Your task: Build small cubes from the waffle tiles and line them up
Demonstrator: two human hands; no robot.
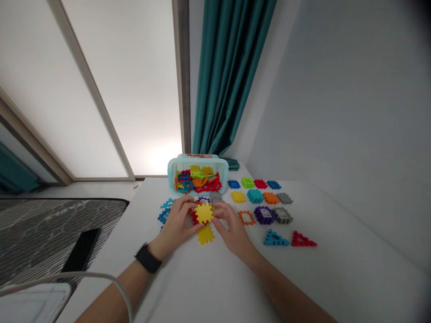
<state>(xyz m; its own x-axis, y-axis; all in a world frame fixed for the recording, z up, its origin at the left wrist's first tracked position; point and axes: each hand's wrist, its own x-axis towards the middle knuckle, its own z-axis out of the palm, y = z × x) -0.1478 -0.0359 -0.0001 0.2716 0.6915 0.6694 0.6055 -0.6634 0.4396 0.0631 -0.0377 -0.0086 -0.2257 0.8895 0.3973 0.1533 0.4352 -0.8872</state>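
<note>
Between my two hands is a yellow square interlocking tile (204, 213) with notched edges. My left hand (180, 220), with a black watch on the wrist, grips the tile's left side between thumb and fingers. On its right side the fingers of my right hand (233, 226) close on the same tile. Just below it, a second yellow tile (205, 234) lies on the table. Red and purple pieces show partly behind the held tile. Blue pieces (164, 215) lie left of my left hand, partly covered by it.
A pale turquoise bin (171, 172) full of mixed tiles stands at the back. Right of my hands, stacks sorted by colour include a purple stack (264, 215), an orange frame tile (246, 218) and a red triangle (303, 239). A white cable (114, 280) arches over the lower left.
</note>
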